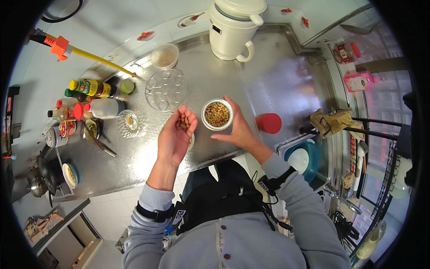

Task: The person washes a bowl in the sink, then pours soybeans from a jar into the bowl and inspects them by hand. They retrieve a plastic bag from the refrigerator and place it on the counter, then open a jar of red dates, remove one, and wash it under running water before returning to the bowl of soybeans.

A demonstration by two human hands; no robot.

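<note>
My left hand [175, 136] is palm up and cupped around a small heap of reddish-brown peanuts or beans [183, 121]. Beside it, my right hand [240, 126] grips the side of a round, white-rimmed jar [204, 118]. Pale tan beans, like soybeans, fill the jar [217, 114], and its mouth faces up. A light-coloured bowl [191, 142] shows only as a sliver behind my left hand; its contents are mostly hidden. To the right of the jar lies a red round lid or cap [268, 123].
A cream soy-milk maker or jug [231, 35] stands at the back. A wire steaming rack [165, 90] and a plastic tub [165, 55] sit left of it. Sauce bottles [90, 88] and a glass bowl [128, 123] are farther left. The sink holds a teal basin [310, 158].
</note>
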